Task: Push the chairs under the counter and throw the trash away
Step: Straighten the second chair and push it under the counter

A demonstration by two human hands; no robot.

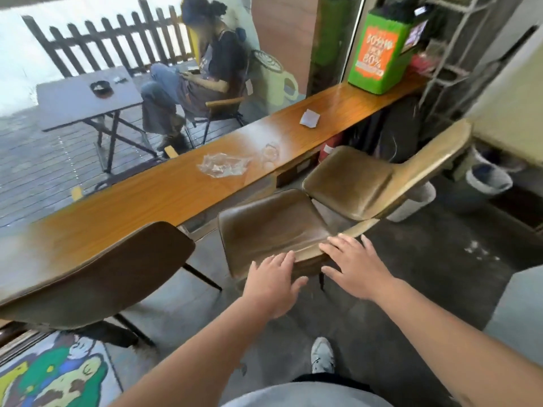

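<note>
Head view. Left hand (271, 282) and right hand (354, 264) spread flat, fingers splayed, pinching nothing, laid on the top edge of the middle chair (273, 227) backrest. Seat facing the counter (164, 195), front edge just beneath the counter lip, backrest toward the camera. Second chair (352, 179) just beside to the right, turned at an angle, seat partly short of the counter. Dark chair (94, 277) at left, back close against the counter. Long wooden counter running diagonally from lower left to upper right along a window. Crumpled clear plastic wrapper (221, 166), clear glass (270, 155) and small paper scrap (309, 117) lying on top; green box (377, 58) at the far end. Grey concrete floor (411, 274); painted mat (55, 374) at lower left. White bins (487, 179) against the right wall. Seated person (202, 74) outside beyond the glass, beside a folding table (85, 98).
</note>
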